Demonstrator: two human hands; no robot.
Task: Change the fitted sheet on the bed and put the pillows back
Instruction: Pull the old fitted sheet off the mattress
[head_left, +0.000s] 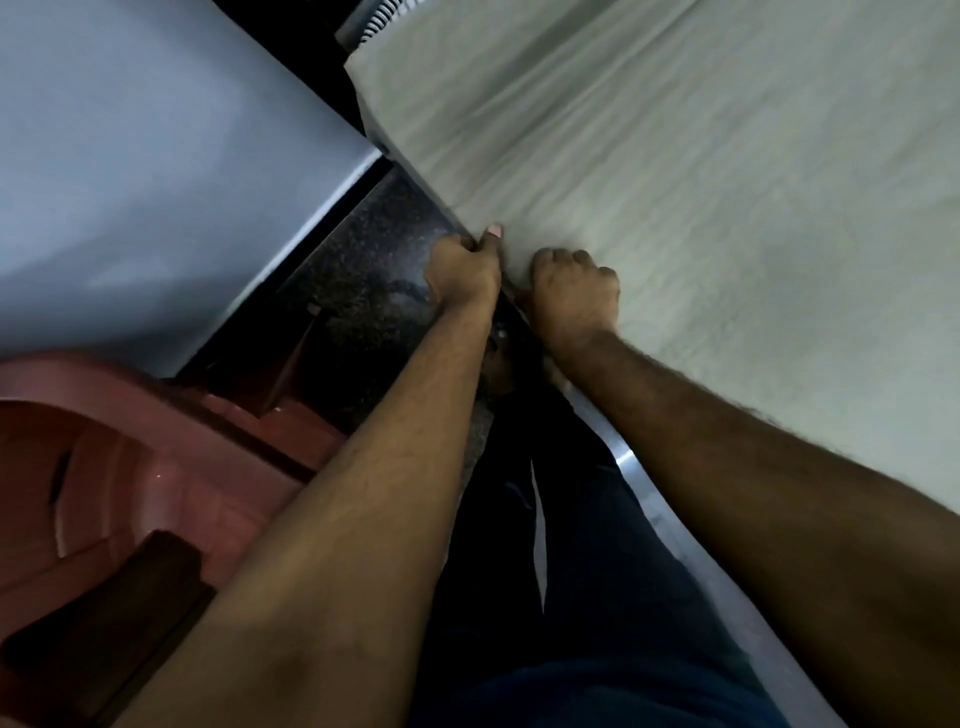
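A pale grey-green fitted sheet (675, 182) covers the mattress, which fills the right and upper part of the view. Stretch wrinkles run from the far corner toward my hands. My left hand (465, 270) grips the sheet's edge at the side of the mattress, thumb on top. Just to its right, my right hand (574, 293) is curled on the same edge, its fingers bent into the fabric. Both hands sit close together at the mattress side. No pillows are in view.
A red-brown plastic chair (119, 467) stands at the lower left beside me. A pale blue-grey wall (130, 156) rises at the left, with a dark speckled floor (363, 270) strip between it and the bed. A metal bed-frame rail (628, 462) runs under my right arm.
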